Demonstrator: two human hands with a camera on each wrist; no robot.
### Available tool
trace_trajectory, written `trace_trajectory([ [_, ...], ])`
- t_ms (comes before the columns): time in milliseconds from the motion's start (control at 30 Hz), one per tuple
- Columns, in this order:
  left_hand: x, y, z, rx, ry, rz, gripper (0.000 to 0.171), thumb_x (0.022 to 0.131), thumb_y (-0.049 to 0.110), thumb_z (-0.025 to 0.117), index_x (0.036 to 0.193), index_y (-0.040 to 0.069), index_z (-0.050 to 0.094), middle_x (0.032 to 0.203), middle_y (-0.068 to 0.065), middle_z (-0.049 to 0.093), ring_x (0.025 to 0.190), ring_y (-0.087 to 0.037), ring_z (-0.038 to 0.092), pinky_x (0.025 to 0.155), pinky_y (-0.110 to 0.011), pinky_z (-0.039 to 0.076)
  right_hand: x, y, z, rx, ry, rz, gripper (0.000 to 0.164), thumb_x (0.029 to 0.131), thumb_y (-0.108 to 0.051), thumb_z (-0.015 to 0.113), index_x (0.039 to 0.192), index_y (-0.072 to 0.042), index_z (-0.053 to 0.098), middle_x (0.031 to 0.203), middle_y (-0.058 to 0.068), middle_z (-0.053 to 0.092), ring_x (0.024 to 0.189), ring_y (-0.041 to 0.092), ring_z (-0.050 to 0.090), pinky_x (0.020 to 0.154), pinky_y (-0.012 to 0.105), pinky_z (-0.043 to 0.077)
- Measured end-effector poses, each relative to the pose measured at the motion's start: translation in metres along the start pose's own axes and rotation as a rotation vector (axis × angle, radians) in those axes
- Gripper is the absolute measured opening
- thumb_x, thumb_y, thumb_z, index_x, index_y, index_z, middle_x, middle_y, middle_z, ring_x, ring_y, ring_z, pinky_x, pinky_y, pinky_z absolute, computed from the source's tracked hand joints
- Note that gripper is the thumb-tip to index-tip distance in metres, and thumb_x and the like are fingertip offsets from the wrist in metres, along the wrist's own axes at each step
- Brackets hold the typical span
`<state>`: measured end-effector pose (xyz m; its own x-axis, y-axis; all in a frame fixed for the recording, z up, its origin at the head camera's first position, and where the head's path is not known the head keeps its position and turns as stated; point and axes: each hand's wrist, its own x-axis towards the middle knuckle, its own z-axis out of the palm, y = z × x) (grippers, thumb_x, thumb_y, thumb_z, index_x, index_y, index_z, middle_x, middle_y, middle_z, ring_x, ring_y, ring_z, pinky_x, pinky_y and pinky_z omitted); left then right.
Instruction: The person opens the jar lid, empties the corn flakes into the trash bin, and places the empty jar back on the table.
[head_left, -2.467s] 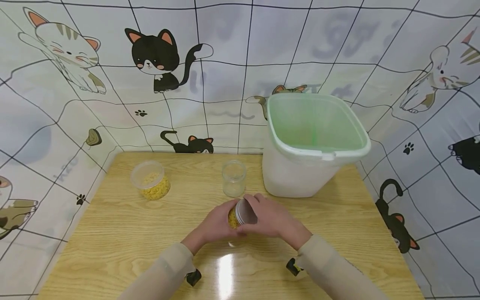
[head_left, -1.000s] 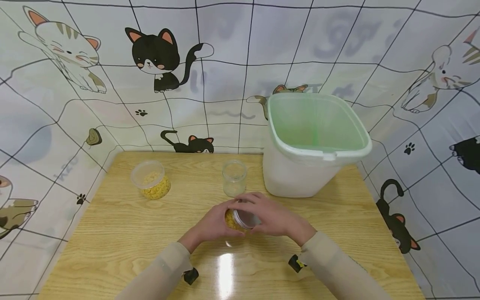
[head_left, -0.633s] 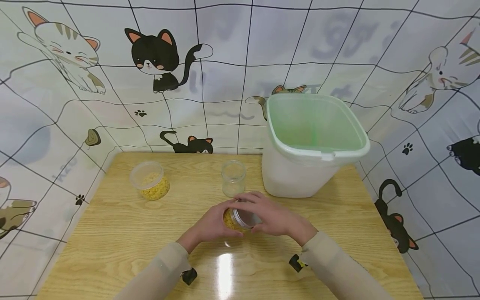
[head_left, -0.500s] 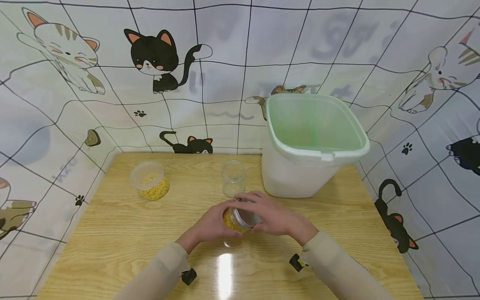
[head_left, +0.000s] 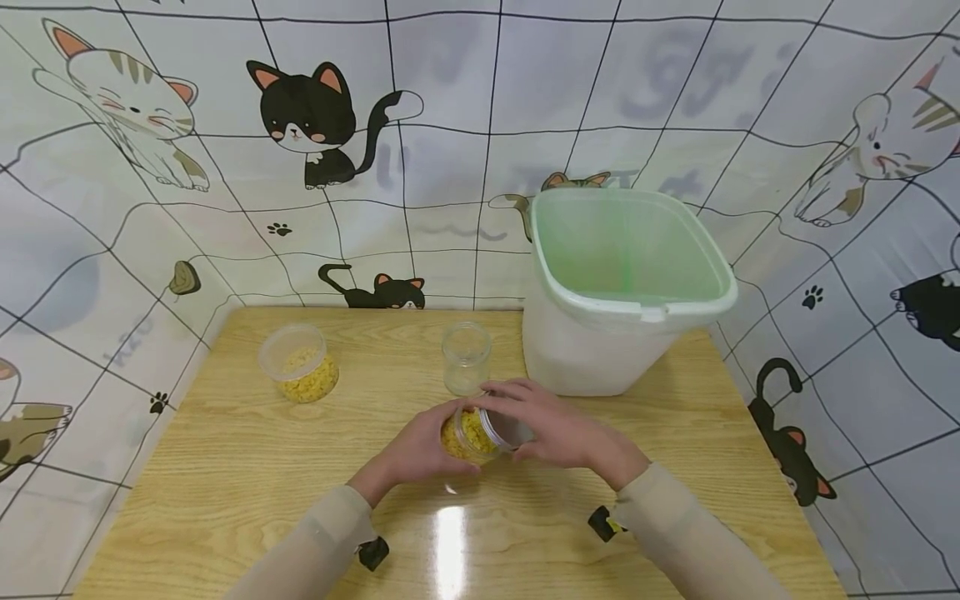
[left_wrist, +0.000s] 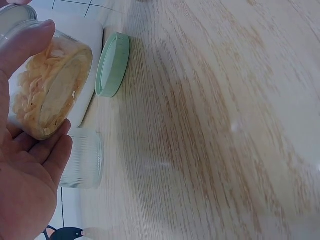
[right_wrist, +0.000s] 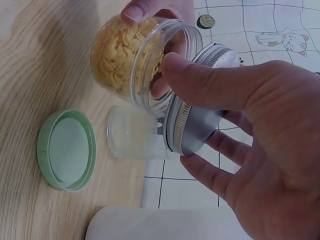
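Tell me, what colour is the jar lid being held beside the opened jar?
Silver: the jar lid looks metallic, and the right wrist view shows it best.

The left hand (left_wrist: 25,180) is gripping a glass jar (left_wrist: 65,92) of flakes (left_wrist: 32,87) at ten o'clock, green lid (left_wrist: 116,67) on the worktop (left_wrist: 200,130) at eleven, ribbed glass (left_wrist: 85,160) at eight!

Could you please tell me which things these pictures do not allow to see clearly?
Head view: green lid, apparently hidden behind the right hand.
Head view: floor of the white bin, hidden by its front wall.
Left wrist view: left hand, cut off by the left edge.
Head view: wall lettering, too blurred to read.
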<state>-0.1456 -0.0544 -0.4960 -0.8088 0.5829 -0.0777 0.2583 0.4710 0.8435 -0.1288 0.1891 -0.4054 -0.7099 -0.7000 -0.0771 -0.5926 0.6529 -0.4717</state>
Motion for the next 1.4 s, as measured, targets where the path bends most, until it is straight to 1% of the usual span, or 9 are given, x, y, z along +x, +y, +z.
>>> trace_trajectory([
  [200,0.000,-0.003,-0.002,0.021,0.017,-0.024,0.092,0.066,0.036,0.090,0.145,0.022,0.044,0.134,0.006,0.056,0.118,-0.013,0.055,0.100,-0.039,0.047,-0.009,0.007,-0.002,0.040,0.007,0.043,0.092,0.075,-0.009,0.082,0.152,-0.028,0.034,0.160,0.003,0.028,0.147,0.028,0.027,0.114,0.050,0.035],
  [333,0.000,-0.005,-0.002,0.040,0.032,-0.030,0.093,0.065,0.035,0.090,0.144,0.016,0.045,0.140,0.002,0.054,0.126,-0.017,0.053,0.106,-0.043,0.044,-0.016,0.013,-0.003,0.066,0.029,0.062,0.090,0.076,-0.009,0.081,0.152,-0.023,0.034,0.160,0.007,0.028,0.146,0.032,0.028,0.113,0.052,0.036],
  [567,-0.002,-0.004,-0.005,0.045,0.054,-0.058,0.094,0.064,0.036,0.091,0.144,0.017,0.045,0.142,-0.001,0.053,0.130,-0.021,0.051,0.110,-0.045,0.041,-0.029,0.027,-0.001,0.087,0.067,0.119,0.088,0.077,-0.008,0.081,0.151,-0.016,0.035,0.159,0.012,0.029,0.145,0.035,0.030,0.113,0.054,0.034],
  [700,-0.003,-0.002,-0.007,0.040,0.055,-0.059,0.094,0.065,0.036,0.090,0.144,0.015,0.044,0.143,-0.002,0.052,0.132,-0.023,0.049,0.110,-0.046,0.040,-0.036,0.041,0.007,0.081,0.113,0.143,0.090,0.074,-0.011,0.083,0.150,-0.012,0.036,0.155,0.013,0.036,0.142,0.036,0.033,0.113,0.054,0.034],
  [800,-0.003,-0.003,-0.007,0.037,0.058,-0.047,0.093,0.065,0.035,0.090,0.144,0.014,0.045,0.142,-0.003,0.053,0.131,-0.024,0.050,0.110,-0.047,0.041,-0.040,0.051,0.014,0.100,0.139,0.175,0.092,0.072,-0.015,0.086,0.149,-0.009,0.037,0.152,0.013,0.041,0.140,0.036,0.037,0.112,0.055,0.035],
  [967,-0.002,-0.004,-0.007,0.036,0.061,-0.047,0.093,0.065,0.036,0.090,0.143,0.015,0.045,0.141,-0.003,0.054,0.130,-0.023,0.050,0.109,-0.046,0.041,-0.048,0.069,0.025,0.215,0.140,0.278,0.092,0.073,-0.018,0.086,0.148,-0.005,0.034,0.149,0.015,0.042,0.135,0.035,0.043,0.108,0.053,0.040],
  [1100,-0.002,-0.006,-0.007,0.038,0.065,-0.051,0.093,0.064,0.036,0.091,0.143,0.016,0.045,0.141,-0.002,0.053,0.131,-0.023,0.050,0.110,-0.046,0.041,-0.053,0.084,0.036,0.307,0.149,0.353,0.091,0.073,-0.015,0.085,0.147,-0.004,0.032,0.146,0.015,0.043,0.134,0.034,0.044,0.107,0.052,0.040],
  [1267,-0.002,-0.005,-0.008,0.037,0.066,-0.060,0.093,0.064,0.036,0.091,0.143,0.015,0.045,0.142,-0.002,0.053,0.131,-0.023,0.050,0.110,-0.046,0.040,-0.057,0.101,0.052,0.383,0.188,0.350,0.091,0.072,-0.012,0.086,0.144,-0.003,0.031,0.140,0.017,0.045,0.130,0.034,0.045,0.106,0.052,0.040],
  [1400,-0.002,-0.004,-0.008,0.037,0.063,-0.058,0.093,0.065,0.035,0.090,0.143,0.014,0.045,0.141,-0.003,0.054,0.131,-0.023,0.050,0.110,-0.046,0.041,-0.058,0.111,0.061,0.403,0.226,0.362,0.092,0.074,-0.015,0.085,0.146,-0.004,0.029,0.143,0.019,0.043,0.130,0.035,0.045,0.106,0.054,0.038],
])
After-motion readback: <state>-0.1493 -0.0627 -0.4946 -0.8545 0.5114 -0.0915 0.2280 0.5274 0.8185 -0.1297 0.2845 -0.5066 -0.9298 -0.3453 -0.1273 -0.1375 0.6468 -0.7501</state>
